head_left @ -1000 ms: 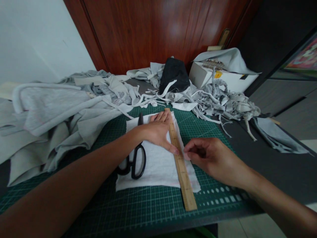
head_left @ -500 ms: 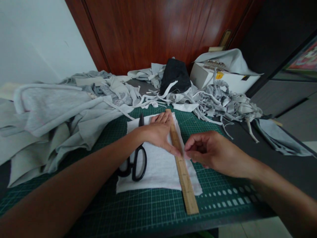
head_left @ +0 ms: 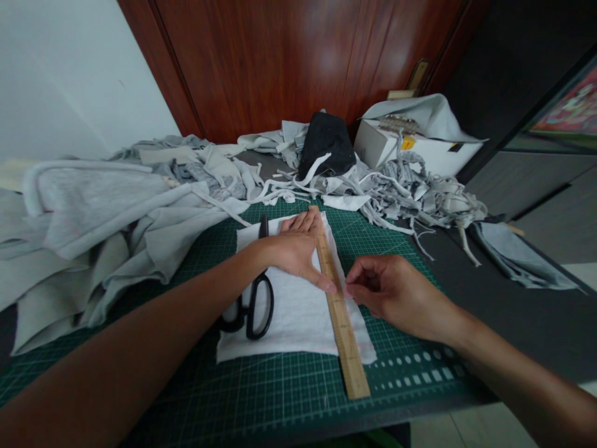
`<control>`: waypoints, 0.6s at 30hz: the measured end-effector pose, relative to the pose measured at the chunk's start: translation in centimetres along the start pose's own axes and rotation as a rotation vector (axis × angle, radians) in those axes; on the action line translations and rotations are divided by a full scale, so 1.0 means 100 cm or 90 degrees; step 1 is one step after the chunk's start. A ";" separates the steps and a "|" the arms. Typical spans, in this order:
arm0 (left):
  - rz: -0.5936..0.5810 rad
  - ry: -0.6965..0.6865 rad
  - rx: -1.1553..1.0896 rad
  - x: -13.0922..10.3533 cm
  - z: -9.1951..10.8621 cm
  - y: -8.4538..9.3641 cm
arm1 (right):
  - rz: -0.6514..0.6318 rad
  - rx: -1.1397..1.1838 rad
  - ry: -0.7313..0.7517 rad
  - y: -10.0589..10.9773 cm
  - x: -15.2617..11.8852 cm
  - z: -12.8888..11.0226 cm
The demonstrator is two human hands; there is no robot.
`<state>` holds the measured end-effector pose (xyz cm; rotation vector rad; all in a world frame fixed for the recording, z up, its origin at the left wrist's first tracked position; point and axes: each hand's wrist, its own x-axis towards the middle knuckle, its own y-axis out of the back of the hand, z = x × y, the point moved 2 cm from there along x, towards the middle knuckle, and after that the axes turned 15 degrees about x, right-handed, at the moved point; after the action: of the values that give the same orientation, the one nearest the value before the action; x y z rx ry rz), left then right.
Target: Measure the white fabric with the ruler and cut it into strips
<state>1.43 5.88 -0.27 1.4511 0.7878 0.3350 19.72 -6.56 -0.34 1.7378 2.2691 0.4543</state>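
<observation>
A white piece of cloth (head_left: 298,323) lies flat on a green cutting mat (head_left: 186,373). Along its right side runs a wooden ruler (head_left: 344,339), its lower end reaching past the cloth's edge. My left hand (head_left: 301,252) is spread flat, pressing on the cloth and the ruler, thumb on the ruler's middle. Black-handled scissors (head_left: 252,305) rest on the left part of the cloth, partly hidden beneath my left forearm. My right hand (head_left: 387,289) has its fingers pinched together at the ruler's right edge, over the cloth; whatever sits between the fingertips is hidden.
Grey fabric pieces (head_left: 102,211) are heaped on the left. Behind the mat lie a black cloth item (head_left: 326,146) and tangled fabric strips (head_left: 415,186). A white box (head_left: 410,146) stands at the back right, near a wooden door (head_left: 270,62).
My right hand has shifted slightly, its fingertips now closer against the ruler's edge. The view has moved a little. My left hand, the ruler and the cloth keep their arrangement.
</observation>
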 end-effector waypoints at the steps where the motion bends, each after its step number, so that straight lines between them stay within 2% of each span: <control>1: -0.002 0.000 -0.001 0.000 0.000 0.000 | 0.006 -0.013 0.006 -0.001 0.000 -0.001; 11: 0.001 0.010 0.010 0.001 0.002 0.000 | 0.099 -0.121 0.077 -0.005 0.019 -0.005; 18: 0.019 0.007 0.003 0.001 0.001 -0.003 | 0.073 -0.123 0.089 -0.011 0.006 -0.009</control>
<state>1.53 5.84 -0.57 1.4674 0.7768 0.3639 18.22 -6.34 0.05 1.7936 2.1400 0.8130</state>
